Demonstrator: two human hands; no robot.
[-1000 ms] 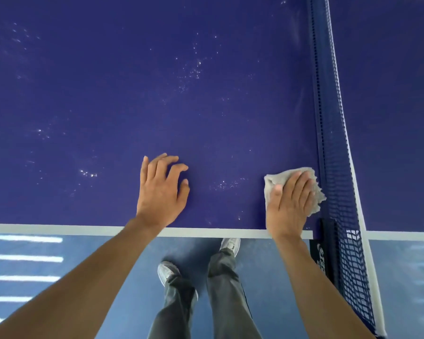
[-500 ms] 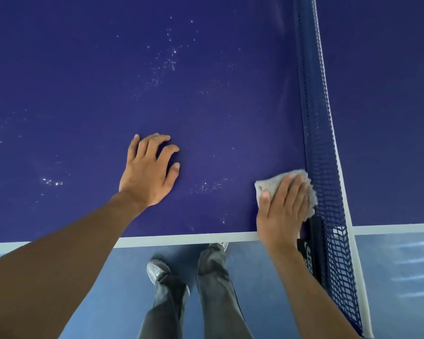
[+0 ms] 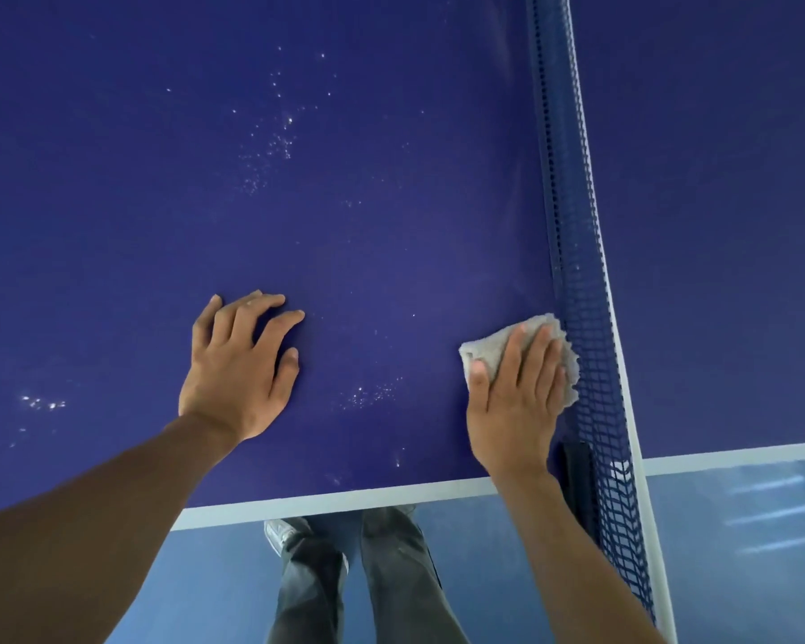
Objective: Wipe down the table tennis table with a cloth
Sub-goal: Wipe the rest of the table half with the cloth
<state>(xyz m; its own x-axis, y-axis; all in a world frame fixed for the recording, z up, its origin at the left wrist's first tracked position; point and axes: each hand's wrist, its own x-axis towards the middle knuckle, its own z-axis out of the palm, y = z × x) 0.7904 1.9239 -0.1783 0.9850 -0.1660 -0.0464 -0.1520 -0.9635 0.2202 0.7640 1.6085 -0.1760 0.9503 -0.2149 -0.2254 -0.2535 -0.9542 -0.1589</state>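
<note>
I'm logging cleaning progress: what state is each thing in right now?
table: speckled with white spots, not yet wiped clean
cloth: crumpled, pressed onto the table right beside the net
net: up, strung across the table
left hand: resting on the table, holding nothing
right hand: fingers straight, pressing the cloth down

The net (image 3: 577, 271) stands just right of my right hand (image 3: 517, 402), barring travel that way; its clamp (image 3: 576, 476) occupies the near edge. Leftward, open table (image 3: 368, 234) runs to my left hand (image 3: 238, 369); the far surface is free.
</note>
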